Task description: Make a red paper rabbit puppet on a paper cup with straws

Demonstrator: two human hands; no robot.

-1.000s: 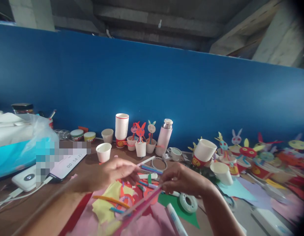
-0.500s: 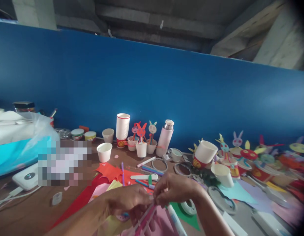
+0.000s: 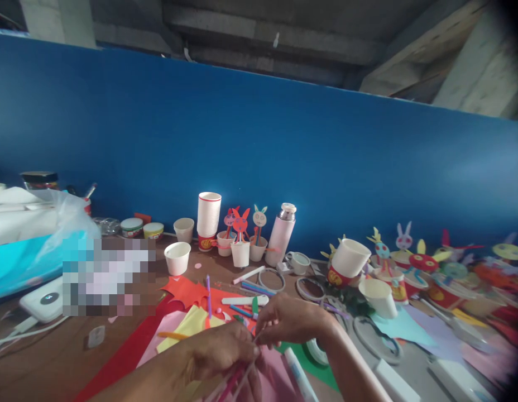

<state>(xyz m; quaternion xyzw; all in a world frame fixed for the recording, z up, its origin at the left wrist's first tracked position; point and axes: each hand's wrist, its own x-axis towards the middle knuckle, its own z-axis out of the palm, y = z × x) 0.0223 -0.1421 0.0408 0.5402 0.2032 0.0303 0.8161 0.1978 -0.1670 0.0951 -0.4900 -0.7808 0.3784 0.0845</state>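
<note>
My left hand (image 3: 223, 349) is closed around narrow pink and pale strips (image 3: 237, 381), blurred, that hang down towards me. My right hand (image 3: 289, 321) pinches at the upper end of a pale strip, its fingertips touching those of my left hand. Exactly what the strips are made of I cannot tell. Beneath both hands lies a sheet of pink paper (image 3: 279, 382). A glue tube (image 3: 300, 375) rests just below my right hand. Beyond it are a white-handled craft knife (image 3: 244, 301) and several coloured sticks. An orange stick (image 3: 173, 335) lies by my left forearm.
Against the blue partition (image 3: 259, 139) stand a stack of paper cups (image 3: 209, 215), cups with paper rabbit figures (image 3: 240, 251) and a pink flask (image 3: 281, 234). Tape rolls (image 3: 378, 339) and more figures crowd the right. A white power bank (image 3: 43, 301) and plastic bag (image 3: 62, 218) are left.
Both hands have shifted slightly down and to the left, still together on the strips. The orange stick beside my left forearm now shows.
</note>
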